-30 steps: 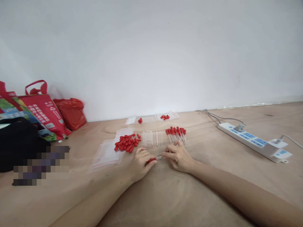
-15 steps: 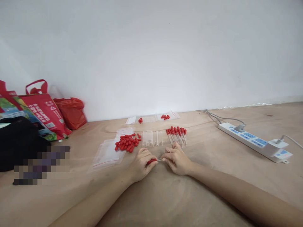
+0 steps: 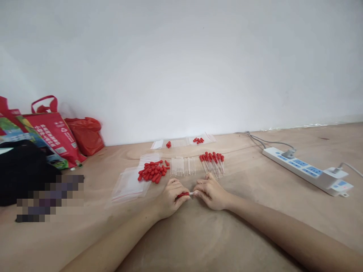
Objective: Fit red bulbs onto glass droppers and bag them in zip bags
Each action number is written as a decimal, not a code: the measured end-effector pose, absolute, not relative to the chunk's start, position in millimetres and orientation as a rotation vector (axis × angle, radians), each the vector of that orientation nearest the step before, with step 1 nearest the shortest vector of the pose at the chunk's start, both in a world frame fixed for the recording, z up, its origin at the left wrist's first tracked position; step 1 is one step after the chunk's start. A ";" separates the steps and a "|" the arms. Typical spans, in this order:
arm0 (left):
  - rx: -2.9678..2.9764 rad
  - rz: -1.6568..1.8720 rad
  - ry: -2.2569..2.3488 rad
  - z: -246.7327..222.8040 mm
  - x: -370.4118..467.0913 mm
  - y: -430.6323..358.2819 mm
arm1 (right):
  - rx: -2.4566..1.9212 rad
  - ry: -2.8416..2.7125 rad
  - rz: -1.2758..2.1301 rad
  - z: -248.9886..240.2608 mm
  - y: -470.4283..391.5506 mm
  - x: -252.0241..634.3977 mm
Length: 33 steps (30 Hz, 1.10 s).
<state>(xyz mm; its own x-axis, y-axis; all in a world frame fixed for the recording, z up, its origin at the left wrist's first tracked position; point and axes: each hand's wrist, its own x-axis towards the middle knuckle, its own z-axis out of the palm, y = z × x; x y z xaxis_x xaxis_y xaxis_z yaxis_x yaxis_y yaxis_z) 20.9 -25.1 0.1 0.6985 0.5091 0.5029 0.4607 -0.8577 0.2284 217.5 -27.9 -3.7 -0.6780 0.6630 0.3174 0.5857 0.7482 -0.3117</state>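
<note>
Pinching the red dropper bulb [image 3: 183,195] in the left hand [image 3: 172,197] and the clear tube [image 3: 191,193] in the right hand [image 3: 211,193], before the tube row [image 3: 177,165], probably needs straight alignment.

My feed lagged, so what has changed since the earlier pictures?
The right hand has moved slightly down in the view, bringing the clear tube more level with the red bulb in the left hand. Nothing was visibly let go. The bulb pile, loose tubes and capped droppers stayed put.
</note>
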 end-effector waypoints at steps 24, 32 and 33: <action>2.667 1.094 1.313 0.2 17.1 -20.9 | -1.090 -2.573 -0.090 17.3 -16.7 229.6; 2.370 1.330 1.860 1.9 -10.7 0.5 | -1.970 -1.876 0.099 24.7 37.4 230.7; 2.365 1.326 1.871 1.6 -12.1 1.2 | -2.017 -1.858 0.083 22.8 42.0 227.3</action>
<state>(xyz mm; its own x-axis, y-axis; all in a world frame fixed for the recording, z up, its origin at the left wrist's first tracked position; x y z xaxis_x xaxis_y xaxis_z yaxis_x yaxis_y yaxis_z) -12.1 1.2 1.6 0.0367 0.7496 0.6609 0.8719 -0.3471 0.3453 227.3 42.0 22.8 0.1171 0.9684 0.2201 0.9451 -0.0405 -0.3243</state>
